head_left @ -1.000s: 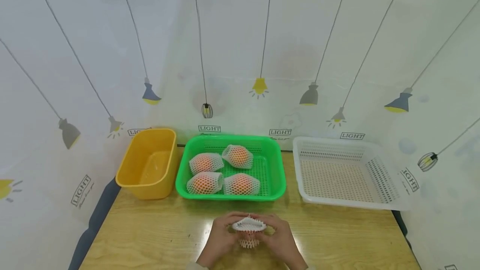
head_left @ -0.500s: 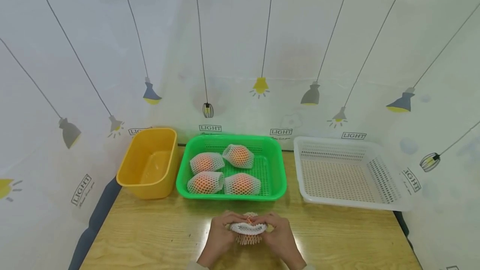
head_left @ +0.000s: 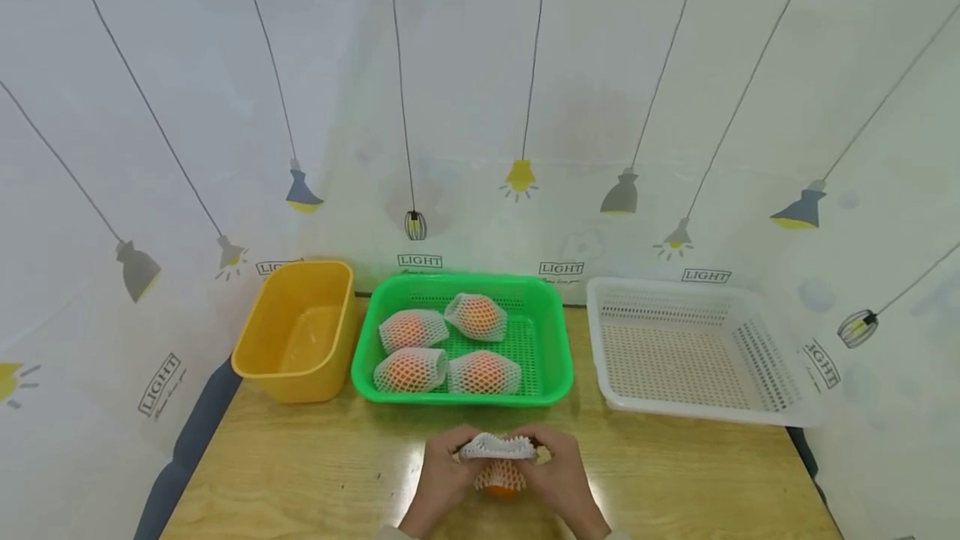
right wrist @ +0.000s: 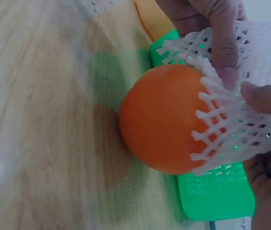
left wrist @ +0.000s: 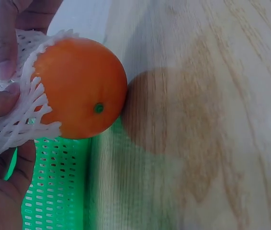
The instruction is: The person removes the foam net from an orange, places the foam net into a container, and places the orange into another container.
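Observation:
Both hands hold a white foam net sleeve [head_left: 497, 447] above the near part of the table. An orange [left wrist: 85, 91] sits partly inside it, its bare end sticking out toward the wood; a small green stem mark shows in the left wrist view. My left hand [head_left: 442, 477] pinches the sleeve's left side between thumb and fingers. Opposite it, my right hand [head_left: 557, 473] grips the right side the same way. In the right wrist view the mesh edge [right wrist: 207, 129] circles the orange, and the two thumbs lie close together on the net.
A green basket [head_left: 564, 348] behind the hands holds several net-wrapped oranges [head_left: 483, 372]. Left of it stands a yellow bin [head_left: 300, 340], right of it a white perforated basket [head_left: 675, 352]. A lamp-patterned sheet [head_left: 480, 65] hangs behind the wooden table [head_left: 300, 473].
The net has been drawn upward around the orange, so the orange's lower end now shows below the mesh. Both hands have stayed in nearly the same place.

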Tool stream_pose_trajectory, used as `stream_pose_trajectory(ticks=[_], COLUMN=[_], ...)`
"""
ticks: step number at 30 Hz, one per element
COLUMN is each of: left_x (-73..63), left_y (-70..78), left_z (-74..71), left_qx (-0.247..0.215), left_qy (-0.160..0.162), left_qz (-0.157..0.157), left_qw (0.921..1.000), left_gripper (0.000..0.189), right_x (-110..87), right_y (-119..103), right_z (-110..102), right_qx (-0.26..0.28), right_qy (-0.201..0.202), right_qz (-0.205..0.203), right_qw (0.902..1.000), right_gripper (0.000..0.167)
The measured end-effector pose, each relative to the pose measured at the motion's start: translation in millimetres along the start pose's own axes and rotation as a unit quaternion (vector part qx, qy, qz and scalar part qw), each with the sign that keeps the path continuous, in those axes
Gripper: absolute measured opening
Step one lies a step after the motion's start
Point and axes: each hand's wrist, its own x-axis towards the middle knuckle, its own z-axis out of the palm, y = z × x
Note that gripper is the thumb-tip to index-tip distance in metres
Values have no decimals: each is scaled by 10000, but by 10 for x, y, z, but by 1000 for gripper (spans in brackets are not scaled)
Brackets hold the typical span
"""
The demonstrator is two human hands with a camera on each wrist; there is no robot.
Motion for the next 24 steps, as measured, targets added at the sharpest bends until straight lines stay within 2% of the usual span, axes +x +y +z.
stream_pose_trajectory(ticks=[3,6,9,11,15,20,24], left_x=[-2,-4,-10,-15,-10,12,37], left_y=[-15,-49,-83,-90,-91,-53,-31], left_z=[4,-15,-48,-73,-105,-157,-212], left_qx=[1,24,36,-9,-162,-415,-460], left_qy=[-25,-122,-245,-351,-464,-267,-149], left_qz=[-253,-570,-882,-1036,-1159,-1359,-1451], left_qw=[9997,9983,9958,9940,9920,9895,9882], left_gripper=[20,16,18,22,26,29,33], right_x=[-27,-57,-84,-101,-109,-91,-75], right_y=[21,66,124,151,150,147,151], right_z=[-6,-26,-39,-39,-51,-60,-63], right_qx=[24,67,89,57,-33,-72,34], right_qy=[-228,-848,-1496,-1737,-1835,-1982,-2066], right_qz=[470,1111,1487,1509,1493,1471,1649], right_qw=[9986,9902,9775,9731,9716,9690,9644], right_gripper=[42,69,88,91,90,89,91])
